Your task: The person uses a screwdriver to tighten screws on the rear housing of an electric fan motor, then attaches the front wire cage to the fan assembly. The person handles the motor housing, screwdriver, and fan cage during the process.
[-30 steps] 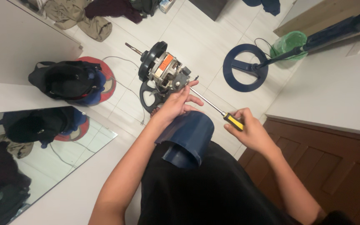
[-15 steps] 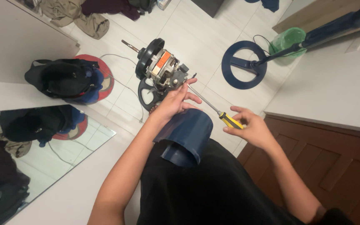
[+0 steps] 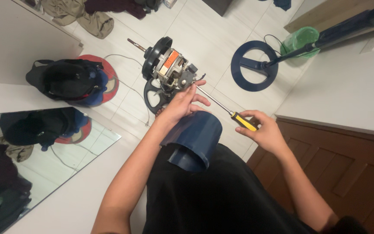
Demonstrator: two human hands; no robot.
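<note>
An exposed fan motor [image 3: 169, 65] with a black round front plate and a bare shaft stands over the tiled floor. My left hand [image 3: 182, 105] holds its rear end, fingers wrapped on the grey gearbox. My right hand [image 3: 262, 130] grips the yellow and black handle of a long screwdriver [image 3: 226, 109], whose tip touches the motor's rear by my left fingers. A dark blue plastic motor cover [image 3: 193, 141] rests on my lap, just under my left wrist.
A blue round fan base with its pole [image 3: 256, 69] lies on the floor at the right, by a green bin [image 3: 300, 41]. A black backpack [image 3: 63, 80] sits left. A mirror [image 3: 31, 156] leans at lower left. A wooden cabinet [image 3: 347, 160] is right. Clothes [image 3: 87, 17] lie at the top.
My right hand has shifted its grip on the screwdriver handle, turning it slightly. The motor and my left hand stay almost where they were.
</note>
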